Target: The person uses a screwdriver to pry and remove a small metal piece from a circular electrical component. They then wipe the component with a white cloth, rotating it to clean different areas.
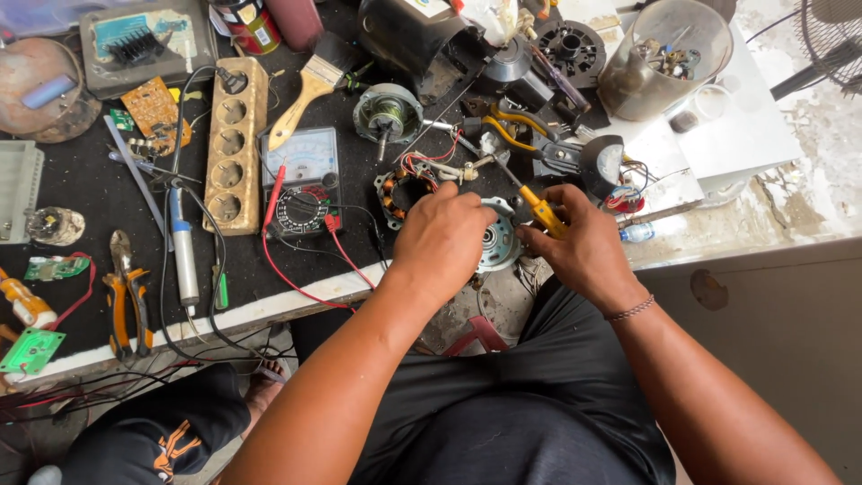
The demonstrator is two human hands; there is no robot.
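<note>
Currently the person works on a round grey motor end cover at the near edge of the tabletop, half over the lap. The left hand lies curled on top of the cover, fingers pressed down to steady it. The right hand is closed around a yellow-handled screwdriver, shaft slanting up and away toward the loose parts. Judged step: fastening or prying at the cover; the tip's contact point is probably past the cover's far rim, hard to tell. Next move likely calls for a steady hold by the left hand and a straight push or twist from the right.

Just beyond the left hand sits a stator with copper windings, red wires trailing off it. Farther in stands a rotor with its shaft. An analog multimeter lies left of the stator, its red lead looping to the near edge. A wooden socket strip, a paintbrush, orange-handled pliers and a soldering iron fill the left side. A clear plastic jar stands at the far right corner. Wires and the stator crowd the cover, leaving little room to turn it.
</note>
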